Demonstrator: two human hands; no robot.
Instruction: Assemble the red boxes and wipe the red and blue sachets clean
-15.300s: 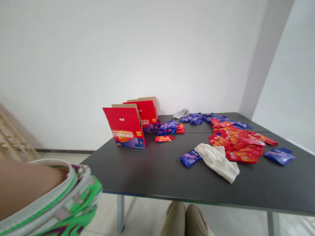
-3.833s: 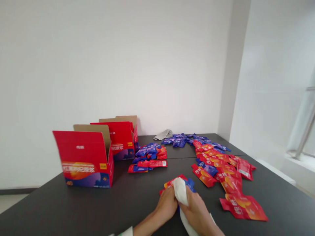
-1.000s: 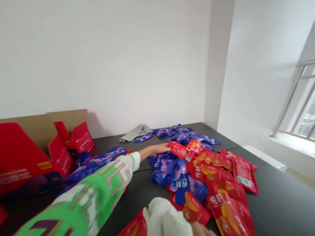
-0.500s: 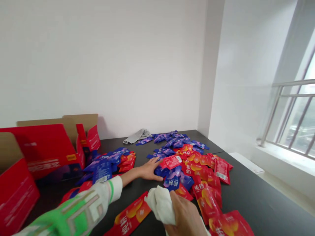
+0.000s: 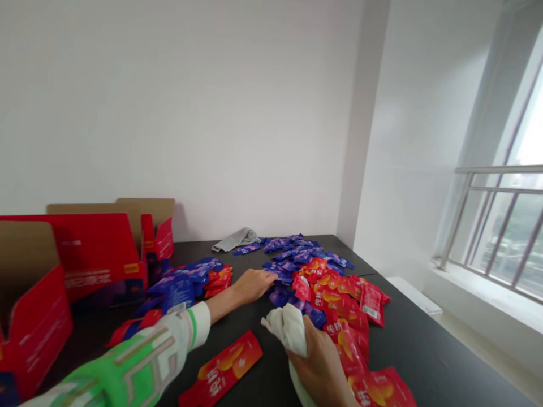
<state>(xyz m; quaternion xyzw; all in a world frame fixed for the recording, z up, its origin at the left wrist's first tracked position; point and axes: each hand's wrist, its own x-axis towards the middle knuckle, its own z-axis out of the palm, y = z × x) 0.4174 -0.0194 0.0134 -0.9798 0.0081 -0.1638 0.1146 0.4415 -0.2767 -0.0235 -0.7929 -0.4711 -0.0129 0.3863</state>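
My left hand [image 5: 254, 285] reaches forward over the dark table, its fingers curled down and together on a purple pouch [image 5: 276, 277] at the left edge of the pile. The fingertips are partly hidden. My right hand [image 5: 320, 362] is closed around a crumpled white cloth [image 5: 289, 328] in front of the pile. Red pouches with orange fruit prints [image 5: 333, 297] lie right of and beyond it. A single red pouch [image 5: 227, 370] lies flat on the table between my forearms.
Open red cartons [image 5: 102, 254] stand at the left. Beside them is another heap of purple and red pouches [image 5: 184, 285]. A grey cloth [image 5: 235, 239] lies near the wall. The table [image 5: 436, 362] ends at the right, before a window railing [image 5: 500, 169].
My left hand's fingers have gone from spread to curled at the purple pouches. The red pouch near them has shifted and turned. My right hand still holds the cloth. The view has turned slightly.
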